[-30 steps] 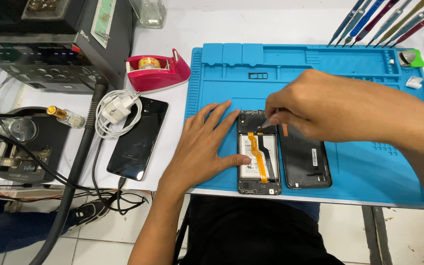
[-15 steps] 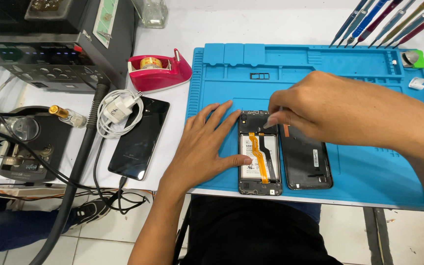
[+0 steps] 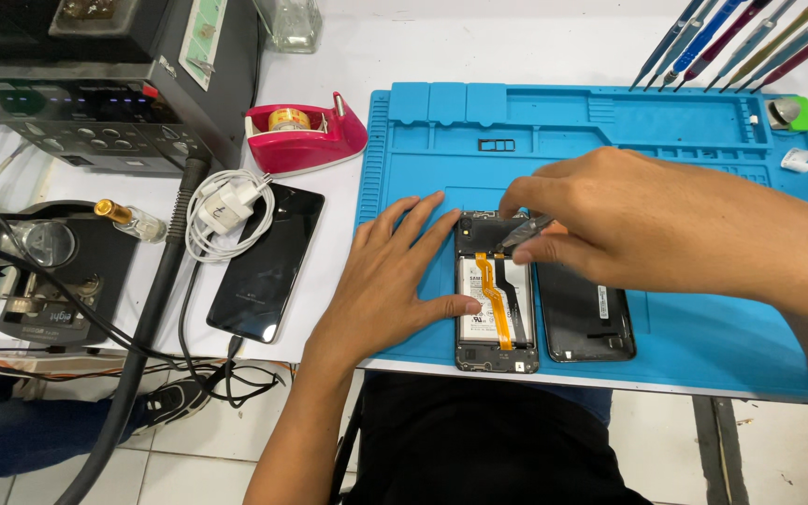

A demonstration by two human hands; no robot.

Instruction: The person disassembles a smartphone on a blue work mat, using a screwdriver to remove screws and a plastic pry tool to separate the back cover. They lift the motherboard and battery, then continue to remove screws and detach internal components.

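The right hand [image 3: 628,220] has edged slightly rightward over the opened phone [image 3: 495,299] (tweezers [image 3: 524,232] now show more).

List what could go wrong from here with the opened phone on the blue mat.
1. The right hand holds a thin metal tool at the top of the opened phone; a slip might nick the orange flex cable or the battery under it.
2. The left hand steadies the phone only from the side with its thumb, so it may slide toward the back cover lying beside it.
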